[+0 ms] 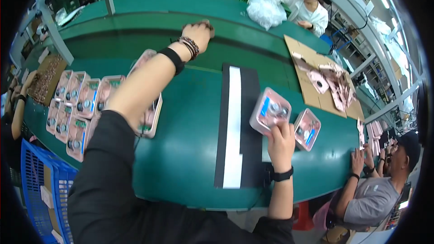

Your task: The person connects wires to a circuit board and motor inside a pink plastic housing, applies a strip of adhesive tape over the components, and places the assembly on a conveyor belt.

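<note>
My right hand (281,142) grips the near edge of a pink plastic housing (271,122), an open tray-like shell with a blue strip and round metal parts inside. It is tilted above the right side of a black mat (253,86) with a white strip (234,108). Just right of it, a second pink housing (307,129) lies on the green table. My left hand (197,35) is stretched far forward over the green belt, fingers curled; something brownish shows at the fingertips, too small to name. Under my left forearm stand more pink housings (151,119), partly hidden.
Rows of filled pink housings (77,138) stand at the left, by a cardboard tray of small parts (47,79). Cardboard (312,95) with loose pink pieces lies at the right. A blue crate (40,185) stands lower left. Co-workers sit at the far side (312,11) and right (375,194).
</note>
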`<state>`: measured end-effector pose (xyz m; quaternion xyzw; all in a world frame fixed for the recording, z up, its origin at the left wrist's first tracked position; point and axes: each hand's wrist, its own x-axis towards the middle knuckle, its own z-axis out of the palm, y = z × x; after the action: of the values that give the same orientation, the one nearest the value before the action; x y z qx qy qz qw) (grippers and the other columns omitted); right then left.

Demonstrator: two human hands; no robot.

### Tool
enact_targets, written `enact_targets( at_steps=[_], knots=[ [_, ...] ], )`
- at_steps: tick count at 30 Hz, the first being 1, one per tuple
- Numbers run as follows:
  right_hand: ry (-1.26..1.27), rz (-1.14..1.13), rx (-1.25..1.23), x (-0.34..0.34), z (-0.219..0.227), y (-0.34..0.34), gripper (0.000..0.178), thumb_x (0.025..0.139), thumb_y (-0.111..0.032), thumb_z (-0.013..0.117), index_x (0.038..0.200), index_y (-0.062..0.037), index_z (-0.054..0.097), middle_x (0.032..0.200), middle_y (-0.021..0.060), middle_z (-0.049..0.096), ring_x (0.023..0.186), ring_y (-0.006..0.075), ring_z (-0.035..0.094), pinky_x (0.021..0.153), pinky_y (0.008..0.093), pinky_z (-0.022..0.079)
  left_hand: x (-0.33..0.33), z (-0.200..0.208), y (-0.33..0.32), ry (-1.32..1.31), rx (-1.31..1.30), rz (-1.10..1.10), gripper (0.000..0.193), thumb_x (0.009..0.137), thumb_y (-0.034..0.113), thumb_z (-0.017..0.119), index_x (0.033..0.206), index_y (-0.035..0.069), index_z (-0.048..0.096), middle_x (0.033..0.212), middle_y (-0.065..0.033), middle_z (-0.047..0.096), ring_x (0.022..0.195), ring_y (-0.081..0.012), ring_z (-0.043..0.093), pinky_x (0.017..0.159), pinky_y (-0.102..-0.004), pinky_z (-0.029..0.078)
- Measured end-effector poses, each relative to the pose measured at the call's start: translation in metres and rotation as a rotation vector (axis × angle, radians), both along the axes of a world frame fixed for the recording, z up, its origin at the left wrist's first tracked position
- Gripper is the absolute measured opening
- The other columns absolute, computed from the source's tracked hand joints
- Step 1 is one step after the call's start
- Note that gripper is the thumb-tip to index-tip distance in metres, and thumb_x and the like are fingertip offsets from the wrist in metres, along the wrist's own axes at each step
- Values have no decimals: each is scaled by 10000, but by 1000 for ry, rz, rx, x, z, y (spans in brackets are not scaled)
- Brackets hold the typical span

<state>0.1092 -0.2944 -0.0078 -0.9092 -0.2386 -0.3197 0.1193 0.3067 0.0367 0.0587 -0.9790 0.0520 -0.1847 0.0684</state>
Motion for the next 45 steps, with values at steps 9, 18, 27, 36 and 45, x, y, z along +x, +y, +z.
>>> enact_targets(
  at_steps=[9,18,27,36,45],
  knots=[
    [115,-449,-87,0,-33,-62,181,714,-112,734,856,-53,637,987,96,576,947,304,556,807,454,436,114,-94,26,203,62,139,455,785,243,702,1214,141,586,1243,-104,630,1156,-250,599,1027,-451,394],
    [-212,-571,101,23,-36,-88,302,771,-81,732,1040,-20,608,1090,139,597,1085,335,558,954,440,426,-25,-26,-69,-174,-237,-248,257,722,89,666,963,40,591,836,-161,683,903,-310,674,801,-461,504],
    [686,378,166,-17,-21,9,223,758,-69,760,916,-16,611,881,111,596,850,275,626,725,343,504,-315,-33,-52,6,-360,-455,243,754,116,708,892,44,521,756,-111,573,704,-285,592,641,-411,472],
    [486,409,-211,-25,-17,26,213,712,-37,744,826,-9,567,805,89,568,749,276,608,657,370,499,-359,-58,-37,509,-821,-474,330,800,218,735,982,27,537,827,-96,624,765,-254,644,666,-350,514],
    [608,176,-55,-14,-19,27,182,710,16,694,801,-12,539,830,87,579,752,267,610,650,334,506,-348,-60,-14,550,-779,-773,379,858,291,706,1103,42,559,979,-62,645,827,-264,651,725,-354,522]
  ],
)
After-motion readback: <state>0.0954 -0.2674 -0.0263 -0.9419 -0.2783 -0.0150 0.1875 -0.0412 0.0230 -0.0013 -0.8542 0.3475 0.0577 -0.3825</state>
